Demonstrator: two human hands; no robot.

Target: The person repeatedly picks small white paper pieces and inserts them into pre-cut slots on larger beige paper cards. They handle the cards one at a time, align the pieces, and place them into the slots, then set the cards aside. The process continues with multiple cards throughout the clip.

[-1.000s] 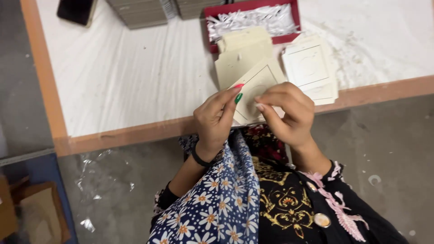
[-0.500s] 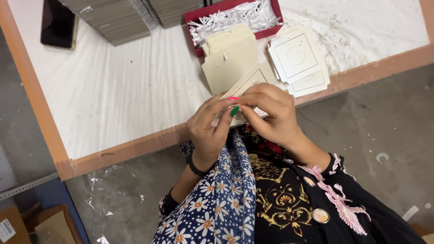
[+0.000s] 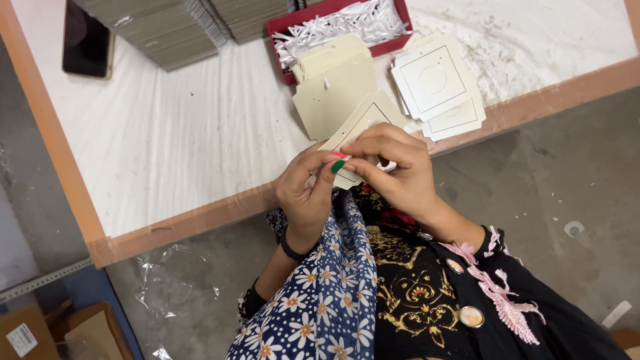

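Cream card [image 3: 363,120], square-outlined, pinched between both hands.

Matt cream paper card [image 3: 363,123] pinched in left hand [image 3: 308,193] and right hand [image 3: 393,170]. Glossy painted nails [image 3: 339,165]. Rough white table top [image 3: 200,133], wooden edge [image 3: 193,220]. Shredded paper, probably, in red tray [image 3: 283,30].

Left hand [image 3: 305,193] and right hand [image 3: 393,170] are meeting at chest height, fingertips pinching together, both wrists bending inward.
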